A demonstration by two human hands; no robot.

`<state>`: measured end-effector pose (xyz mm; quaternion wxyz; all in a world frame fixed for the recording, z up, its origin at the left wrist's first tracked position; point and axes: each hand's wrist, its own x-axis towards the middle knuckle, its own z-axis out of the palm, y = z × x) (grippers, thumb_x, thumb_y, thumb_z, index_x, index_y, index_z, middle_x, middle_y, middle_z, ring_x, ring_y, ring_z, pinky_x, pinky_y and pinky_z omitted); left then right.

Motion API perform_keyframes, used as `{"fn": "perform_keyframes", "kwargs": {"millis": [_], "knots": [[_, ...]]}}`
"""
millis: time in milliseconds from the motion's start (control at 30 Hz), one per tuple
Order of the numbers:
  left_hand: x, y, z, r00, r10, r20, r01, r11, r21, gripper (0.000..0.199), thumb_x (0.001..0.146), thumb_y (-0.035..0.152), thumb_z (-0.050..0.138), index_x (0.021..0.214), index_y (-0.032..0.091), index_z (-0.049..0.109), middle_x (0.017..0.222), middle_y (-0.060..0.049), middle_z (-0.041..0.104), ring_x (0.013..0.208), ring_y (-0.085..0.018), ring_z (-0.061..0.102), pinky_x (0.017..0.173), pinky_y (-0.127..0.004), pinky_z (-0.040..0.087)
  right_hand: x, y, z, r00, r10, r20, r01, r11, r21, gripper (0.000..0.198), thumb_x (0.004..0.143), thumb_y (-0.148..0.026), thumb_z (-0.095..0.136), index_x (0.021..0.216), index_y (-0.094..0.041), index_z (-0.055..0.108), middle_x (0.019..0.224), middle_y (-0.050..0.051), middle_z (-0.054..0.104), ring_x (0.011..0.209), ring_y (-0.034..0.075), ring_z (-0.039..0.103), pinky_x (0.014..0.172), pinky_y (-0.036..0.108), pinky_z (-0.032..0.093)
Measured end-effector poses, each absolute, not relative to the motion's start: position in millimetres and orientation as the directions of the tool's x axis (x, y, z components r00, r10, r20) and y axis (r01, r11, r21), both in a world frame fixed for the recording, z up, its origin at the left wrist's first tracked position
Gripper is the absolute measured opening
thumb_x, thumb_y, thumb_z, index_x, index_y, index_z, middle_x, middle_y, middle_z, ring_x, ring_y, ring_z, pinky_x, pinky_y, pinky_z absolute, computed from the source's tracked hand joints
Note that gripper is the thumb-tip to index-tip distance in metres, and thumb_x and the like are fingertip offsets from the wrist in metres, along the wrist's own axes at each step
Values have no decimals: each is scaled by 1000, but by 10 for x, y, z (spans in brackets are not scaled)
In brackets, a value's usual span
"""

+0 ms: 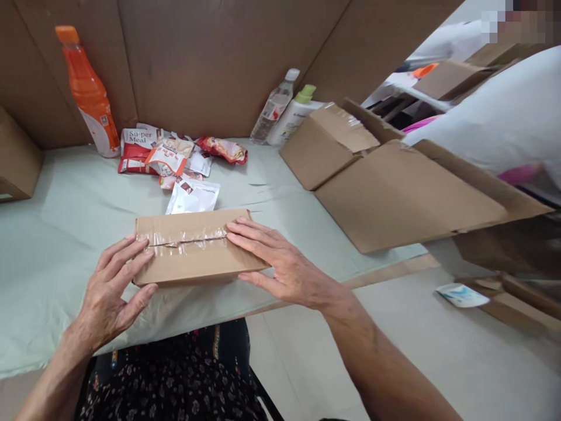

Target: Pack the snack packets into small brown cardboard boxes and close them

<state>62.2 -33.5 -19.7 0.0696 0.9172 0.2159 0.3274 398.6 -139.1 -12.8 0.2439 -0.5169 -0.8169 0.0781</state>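
A small closed cardboard box (197, 257) lies near the table's front edge, with clear tape along its top seam. My left hand (116, 286) grips its left end, fingers on the top and thumb at the near side. At the right end my right hand (280, 257) holds the box the same way, fingertips reaching the tape. Just behind the box is a white packet (195, 196). Beyond that lies a pile of snack packets, among them a red and white one (138, 158) and a red one (223, 150).
An orange bottle (94, 93) stands at the back left, near another cardboard box (17, 158). At the back right are a clear bottle (274, 108) and a white bottle with a green cap (298, 114). An open cardboard carton (394, 187) covers the table's right edge.
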Motion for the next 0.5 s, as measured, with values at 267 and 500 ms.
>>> {"fn": "perform_keyframes", "kwargs": {"millis": [267, 500], "knots": [[576, -407, -82, 738, 392, 549, 346, -919, 191, 60, 94, 11, 68, 150, 20, 50, 146, -16, 60, 139, -35, 55, 109, -50, 53, 3868, -1440, -261, -315, 824, 470, 798, 498, -340, 67, 102, -40, 60, 160, -17, 36, 156, 17, 51, 152, 31, 36, 119, 56, 42], [947, -455, -86, 803, 279, 526, 215, -960, 181, 61, 95, 4, 63, 152, 18, 46, 150, -17, 56, 145, -32, 49, 111, -49, 54, 4081, -1850, -275, -174, 836, 521, 868, 380, -320, 65, 102, -38, 59, 160, -18, 37, 151, 17, 56, 148, 32, 44, 113, 55, 48]]}}
